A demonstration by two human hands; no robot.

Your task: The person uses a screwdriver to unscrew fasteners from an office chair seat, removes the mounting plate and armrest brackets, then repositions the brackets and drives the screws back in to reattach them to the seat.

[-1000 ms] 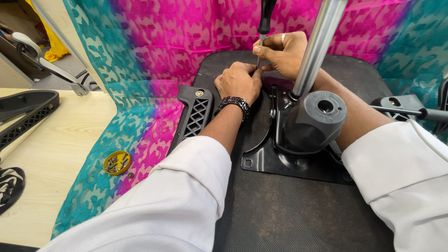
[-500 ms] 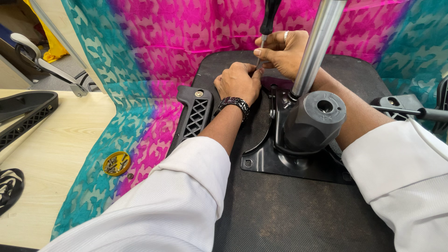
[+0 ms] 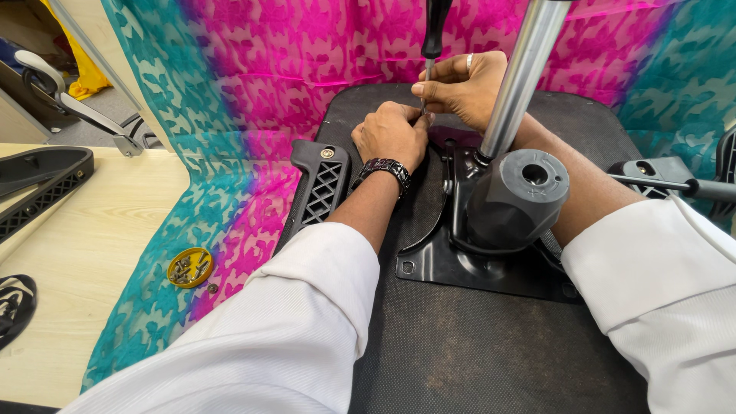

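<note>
An upturned black chair seat lies on pink and teal cloth. A black metal mechanism plate with a grey lever housing and a silver gas-lift column sits on it. My right hand pinches the shaft of a black-handled screwdriver, which stands upright at the plate's far corner. My left hand, with a dark wristband, is closed beside the screwdriver tip and rests on the seat. The screw itself is hidden by my fingers.
A black lattice armrest bracket is fixed to the seat's left edge. A yellow lid with several screws lies on the cloth. More black chair parts rest on the wooden surface at left. A lever juts out at right.
Both hands stay at the same corner of the plate. The screwdriver has stayed upright, with only slight shifts of my fingers around its shaft.
</note>
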